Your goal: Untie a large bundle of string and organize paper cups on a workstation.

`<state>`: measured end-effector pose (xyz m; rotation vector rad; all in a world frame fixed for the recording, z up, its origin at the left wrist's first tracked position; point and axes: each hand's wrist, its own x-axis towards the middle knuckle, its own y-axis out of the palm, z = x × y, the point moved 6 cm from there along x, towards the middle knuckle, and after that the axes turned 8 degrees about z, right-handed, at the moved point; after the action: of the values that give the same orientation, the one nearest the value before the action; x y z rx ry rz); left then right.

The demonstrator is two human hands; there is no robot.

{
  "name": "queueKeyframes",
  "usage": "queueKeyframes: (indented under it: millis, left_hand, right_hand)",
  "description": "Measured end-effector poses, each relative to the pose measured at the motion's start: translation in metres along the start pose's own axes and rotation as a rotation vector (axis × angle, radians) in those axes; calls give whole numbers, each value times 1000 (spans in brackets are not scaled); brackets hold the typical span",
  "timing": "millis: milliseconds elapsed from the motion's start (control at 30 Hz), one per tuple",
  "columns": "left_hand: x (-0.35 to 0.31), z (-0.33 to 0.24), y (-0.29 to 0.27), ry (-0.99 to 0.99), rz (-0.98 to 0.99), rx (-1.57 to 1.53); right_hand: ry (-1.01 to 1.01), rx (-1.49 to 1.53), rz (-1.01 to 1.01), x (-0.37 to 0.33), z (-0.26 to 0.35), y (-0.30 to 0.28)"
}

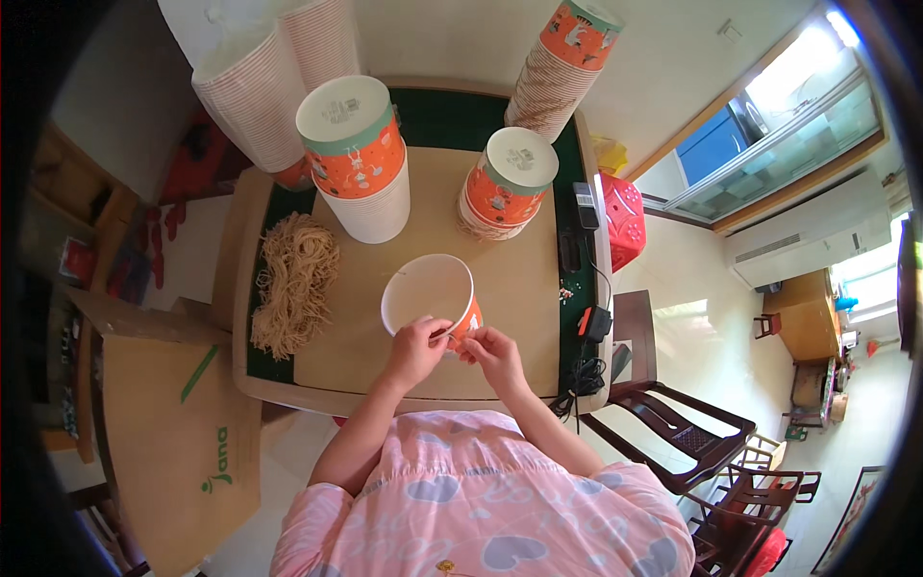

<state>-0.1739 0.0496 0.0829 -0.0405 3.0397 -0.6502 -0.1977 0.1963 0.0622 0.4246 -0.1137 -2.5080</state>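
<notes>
A white-lined paper bucket (404,293) with an orange printed outside stands open end up near the front of the table. My left hand (420,348) is at its near rim, fingers pinched together. Close beside it, my right hand (493,356) is pinched too, against the orange side of the bucket. What the fingertips hold is too small to make out. To the left lies a loose bundle of beige cord (295,279). Behind the bucket stand two short upside-down stacks of buckets, the left stack (354,159) wider and the right stack (510,183) with cord around its lower part.
Taller bucket stacks rise at the back left (255,106) and back right (567,62). Black cables and an adapter (596,324) lie along the table's right edge. A cardboard box (183,423) stands at the left, dark wooden chairs (678,433) at the right, and a red stool (623,221) behind.
</notes>
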Motion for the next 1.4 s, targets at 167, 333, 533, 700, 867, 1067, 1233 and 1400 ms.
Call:
queueKeyframes:
  millis: [167,333,533,700,867,1067,1233,1400]
  left_hand:
    - [3,-6,-10,1,-6,-58]
    - [1,-14,-12,-5,44,-70]
    - [-1,-20,-8,-1,82,-41]
    - [-1,-19,-5,-2,85,-45]
    - [-2,-19,-2,19,76,-37]
    - [-2,-16,2,6,90,-69]
    - [2,-15,8,32,101,-72]
    - [7,-4,26,-7,168,9]
  right_hand:
    - [86,-46,106,15,-1,6]
    - [223,14,169,16,1,5]
    - [219,-87,208,20,-2,1]
    - [216,-126,195,18,9,4]
    - [228,-162,164,19,5,1]
    - [222,-183,160,19,7,0]
    - [208,-186,165,21,-6,-10]
    - [290,-166,216,17,-7,-16]
